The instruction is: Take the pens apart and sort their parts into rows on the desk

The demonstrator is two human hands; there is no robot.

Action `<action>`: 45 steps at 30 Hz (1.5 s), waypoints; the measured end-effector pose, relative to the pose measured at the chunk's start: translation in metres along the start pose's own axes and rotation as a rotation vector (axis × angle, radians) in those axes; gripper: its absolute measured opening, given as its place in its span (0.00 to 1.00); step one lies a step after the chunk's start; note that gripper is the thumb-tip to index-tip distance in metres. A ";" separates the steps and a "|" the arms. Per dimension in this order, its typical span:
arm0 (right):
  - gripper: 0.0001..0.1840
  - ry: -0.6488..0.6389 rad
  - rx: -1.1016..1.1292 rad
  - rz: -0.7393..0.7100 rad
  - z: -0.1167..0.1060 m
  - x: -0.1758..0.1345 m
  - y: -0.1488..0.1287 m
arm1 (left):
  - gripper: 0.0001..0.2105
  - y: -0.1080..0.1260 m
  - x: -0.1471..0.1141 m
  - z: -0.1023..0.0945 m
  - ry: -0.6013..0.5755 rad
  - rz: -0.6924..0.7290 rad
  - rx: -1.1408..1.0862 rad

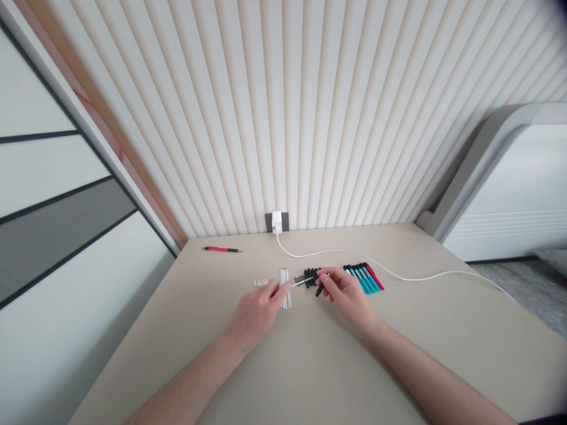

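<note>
One slim white rod, straight, lies above the surface, between both hands; left hand has fingers closed on it. Right hand pinches one short black piece. Also counted: one red-and-black pen, one red barrel.

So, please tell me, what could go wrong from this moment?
1. The left hand is right by the loose white rods, so it might knock them out of line.
2. The right hand holds a small black piece, which could slip and roll away.
3. The white cable runs just behind the teal barrels; if pulled, it might disturb them.
</note>
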State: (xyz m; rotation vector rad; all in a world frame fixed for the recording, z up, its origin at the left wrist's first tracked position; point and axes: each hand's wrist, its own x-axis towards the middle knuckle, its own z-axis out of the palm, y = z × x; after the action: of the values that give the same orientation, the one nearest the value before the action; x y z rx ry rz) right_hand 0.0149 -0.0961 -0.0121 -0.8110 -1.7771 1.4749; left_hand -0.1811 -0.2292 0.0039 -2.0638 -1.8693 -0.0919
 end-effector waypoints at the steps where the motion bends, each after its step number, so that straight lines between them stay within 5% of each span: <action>1: 0.23 -0.017 -0.024 -0.007 0.001 -0.001 0.001 | 0.18 0.000 0.000 -0.001 -0.009 0.000 0.000; 13: 0.15 0.005 -0.311 -0.085 0.002 -0.006 -0.006 | 0.19 0.002 0.001 -0.006 -0.106 0.006 -0.014; 18: 0.14 0.051 -0.464 -0.181 0.002 -0.006 -0.004 | 0.20 -0.001 0.004 -0.011 -0.202 -0.126 0.022; 28: 0.12 -0.055 -0.977 -0.366 0.033 -0.012 -0.004 | 0.24 0.000 0.007 -0.015 -0.318 -0.316 0.064; 36: 0.14 -0.031 -1.220 -0.316 0.043 0.002 0.002 | 0.24 0.003 0.005 -0.016 -0.310 -0.343 0.039; 45: 0.15 -0.066 -1.244 -0.266 0.040 0.000 -0.003 | 0.24 0.004 0.005 -0.019 -0.306 -0.334 0.033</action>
State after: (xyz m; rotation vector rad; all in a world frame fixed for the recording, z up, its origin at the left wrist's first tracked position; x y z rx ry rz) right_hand -0.0184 -0.1190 -0.0142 -0.9983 -2.6761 0.0765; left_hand -0.1733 -0.2305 0.0226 -1.8053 -2.3697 0.1813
